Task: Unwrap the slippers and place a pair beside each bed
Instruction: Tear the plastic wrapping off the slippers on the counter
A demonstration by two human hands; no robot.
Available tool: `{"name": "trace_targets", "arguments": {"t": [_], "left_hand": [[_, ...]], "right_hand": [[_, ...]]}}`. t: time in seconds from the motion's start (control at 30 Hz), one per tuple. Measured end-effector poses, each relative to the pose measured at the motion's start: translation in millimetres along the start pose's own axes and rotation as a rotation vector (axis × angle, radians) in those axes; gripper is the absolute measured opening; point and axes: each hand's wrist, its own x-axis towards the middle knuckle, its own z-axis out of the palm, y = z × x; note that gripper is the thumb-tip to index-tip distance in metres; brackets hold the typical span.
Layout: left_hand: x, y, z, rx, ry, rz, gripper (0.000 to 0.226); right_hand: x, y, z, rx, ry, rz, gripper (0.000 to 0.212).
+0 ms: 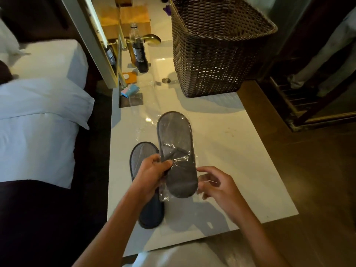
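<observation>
A grey slipper pack in clear plastic wrap [176, 151] is held above the white counter [240, 160], toe end pointing away. My left hand [152, 174] pinches the wrap and slipper at its middle. My right hand [217, 187] touches the loose plastic at the near end, fingers spread and curled. An unwrapped grey slipper [142, 158] lies flat on the counter under my left hand, partly hidden by it. A bed with white sheets [38, 116] stands to the left.
A tall woven basket [217, 54] stands at the back right of the counter beside a sink basin [159, 60] with a gold tap. A dark drink bottle [139, 51], a blue packet [131, 90] and crumpled clear plastic [146, 110] sit behind the slippers. Wooden floor lies to the right.
</observation>
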Motion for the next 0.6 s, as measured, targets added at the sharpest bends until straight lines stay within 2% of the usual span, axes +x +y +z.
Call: {"name": "trace_targets", "arguments": {"t": [0.23, 0.4, 0.53, 0.6], "left_hand": [[-28, 35, -27, -0.16, 0.025, 0.129, 0.01], [-36, 41, -41, -0.204, 0.104, 0.11, 0.021], [-37, 40, -47, -0.222, 0.151, 0.107, 0.019], [-34, 41, -52, -0.243, 0.224, 0.105, 0.019]], "right_hand": [[7, -40, 21, 0.017, 0.003, -0.145, 0.017], [11, -52, 31, -0.027, -0.045, -0.177, 0.006], [8, -53, 37, -0.092, -0.024, -0.228, 0.009], [3, -51, 37, -0.117, -0.024, -0.298, 0.011]]}}
